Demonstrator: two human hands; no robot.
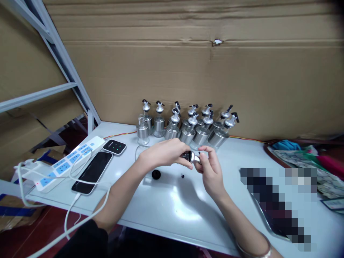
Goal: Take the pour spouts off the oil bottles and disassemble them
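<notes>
Silver pourer (192,157): black end (185,155) gripped by left hand (168,152), spout (197,159) pinched in right hand (211,170), apparently for steadiness; bottles (187,134) beyond both hands, presumably leaving room.

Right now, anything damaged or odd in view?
Yes. The cardboard backdrop has a small torn hole right of centre, with a pale patch showing. Also, the front-left standing bottle shows no black lever on top, unlike the other standing bottles. No spill stands out.
</notes>
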